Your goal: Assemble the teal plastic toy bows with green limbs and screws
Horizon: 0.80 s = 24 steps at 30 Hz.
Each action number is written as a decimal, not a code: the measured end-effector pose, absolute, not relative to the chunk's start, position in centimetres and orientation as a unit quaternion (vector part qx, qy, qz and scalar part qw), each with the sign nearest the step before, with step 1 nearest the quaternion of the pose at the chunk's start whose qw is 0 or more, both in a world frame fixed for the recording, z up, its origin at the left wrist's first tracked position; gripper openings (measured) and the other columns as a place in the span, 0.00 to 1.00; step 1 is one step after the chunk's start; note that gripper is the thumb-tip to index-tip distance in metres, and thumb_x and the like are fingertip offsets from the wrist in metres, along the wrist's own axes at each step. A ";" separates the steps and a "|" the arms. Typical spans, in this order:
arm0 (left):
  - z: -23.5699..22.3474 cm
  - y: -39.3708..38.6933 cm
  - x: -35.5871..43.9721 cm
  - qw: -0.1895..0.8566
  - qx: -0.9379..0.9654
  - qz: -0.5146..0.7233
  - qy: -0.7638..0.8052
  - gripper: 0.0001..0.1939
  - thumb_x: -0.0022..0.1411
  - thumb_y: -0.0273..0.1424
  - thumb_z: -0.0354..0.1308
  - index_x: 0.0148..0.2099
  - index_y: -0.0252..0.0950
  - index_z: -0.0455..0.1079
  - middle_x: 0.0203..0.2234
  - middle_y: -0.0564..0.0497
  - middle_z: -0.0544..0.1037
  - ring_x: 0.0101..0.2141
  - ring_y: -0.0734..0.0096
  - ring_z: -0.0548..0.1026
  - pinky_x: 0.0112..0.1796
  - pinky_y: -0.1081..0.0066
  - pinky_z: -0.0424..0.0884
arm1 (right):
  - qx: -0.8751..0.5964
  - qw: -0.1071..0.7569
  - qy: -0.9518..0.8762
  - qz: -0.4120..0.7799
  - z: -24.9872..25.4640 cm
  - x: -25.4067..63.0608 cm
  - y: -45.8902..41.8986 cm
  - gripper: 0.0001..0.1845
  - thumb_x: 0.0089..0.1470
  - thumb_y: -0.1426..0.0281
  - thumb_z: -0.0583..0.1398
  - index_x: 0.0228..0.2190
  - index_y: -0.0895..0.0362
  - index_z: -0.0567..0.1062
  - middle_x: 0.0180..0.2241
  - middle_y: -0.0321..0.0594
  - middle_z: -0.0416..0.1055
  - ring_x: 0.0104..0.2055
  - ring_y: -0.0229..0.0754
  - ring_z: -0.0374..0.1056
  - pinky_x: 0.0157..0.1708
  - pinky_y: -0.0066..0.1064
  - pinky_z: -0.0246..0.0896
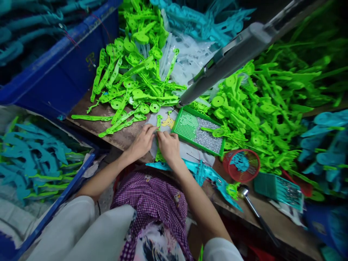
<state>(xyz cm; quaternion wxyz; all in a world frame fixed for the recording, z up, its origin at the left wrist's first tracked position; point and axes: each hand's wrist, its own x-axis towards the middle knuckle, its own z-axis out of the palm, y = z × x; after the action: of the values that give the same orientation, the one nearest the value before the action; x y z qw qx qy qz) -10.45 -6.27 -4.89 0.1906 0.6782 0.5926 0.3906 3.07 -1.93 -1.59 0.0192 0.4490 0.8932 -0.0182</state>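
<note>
A long bright-green plastic part (158,156) lies lengthwise on a grey cloth (189,149) at the front of the bench. My left hand (145,139) reaches in from the left, its fingers closed and pinching near the part's upper middle. From the other side my right hand (168,145) is curled over the same part, fingertips close against the left ones. Anything small between the fingertips is hidden. Just right of my hands is a green tray (186,124) of small silvery metal pieces, with a green part resting over it.
Green part heaps (138,85) fill the bench behind. A grey power screwdriver (225,59) hangs above the tray. A blue plastic part (199,170), red basket (241,165), hammer (257,208) and teal box (278,190) sit rightward. A blue crate (62,69) stands left.
</note>
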 end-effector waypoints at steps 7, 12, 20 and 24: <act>-4.8 -4.5 -11.1 0.159 0.730 0.308 0.590 0.17 0.67 0.22 0.45 0.53 0.34 0.70 0.45 0.43 0.72 0.46 0.61 0.70 0.50 0.59 0.70 | 0.409 0.070 0.910 -0.030 -0.7 3.3 -2.0 0.21 0.64 0.76 0.43 0.50 0.61 0.69 0.42 0.50 0.74 0.40 0.46 0.70 0.49 0.39 0.49; -4.8 -4.2 -11.3 0.179 0.709 0.343 0.590 0.13 0.67 0.25 0.49 0.49 0.36 0.72 0.43 0.47 0.75 0.45 0.63 0.71 0.50 0.61 0.69 | 0.429 0.044 0.899 -0.071 -0.8 3.8 -2.2 0.22 0.66 0.71 0.42 0.52 0.60 0.69 0.40 0.48 0.74 0.41 0.45 0.70 0.49 0.35 0.52; -4.2 -3.5 -11.4 0.188 0.700 0.339 0.600 0.09 0.67 0.29 0.54 0.45 0.34 0.73 0.40 0.47 0.77 0.43 0.64 0.72 0.49 0.63 0.67 | 0.425 0.023 0.888 -0.176 -0.1 4.8 -1.8 0.21 0.65 0.68 0.46 0.53 0.59 0.70 0.43 0.49 0.72 0.43 0.46 0.69 0.46 0.36 0.58; -4.2 -3.1 -11.2 0.191 0.694 0.336 0.607 0.06 0.64 0.28 0.58 0.42 0.34 0.73 0.38 0.48 0.77 0.42 0.64 0.72 0.48 0.64 0.67 | 0.428 -0.061 0.841 -0.325 -0.2 6.3 -1.5 0.19 0.62 0.72 0.50 0.51 0.60 0.71 0.41 0.46 0.74 0.43 0.41 0.70 0.43 0.30 0.62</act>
<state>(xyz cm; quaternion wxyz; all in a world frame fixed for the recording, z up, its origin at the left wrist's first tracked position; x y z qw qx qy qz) -11.24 -3.13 -4.25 0.1909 0.6939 0.6074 0.3364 6.29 -1.49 -0.19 -0.0611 0.4280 0.8410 -0.3254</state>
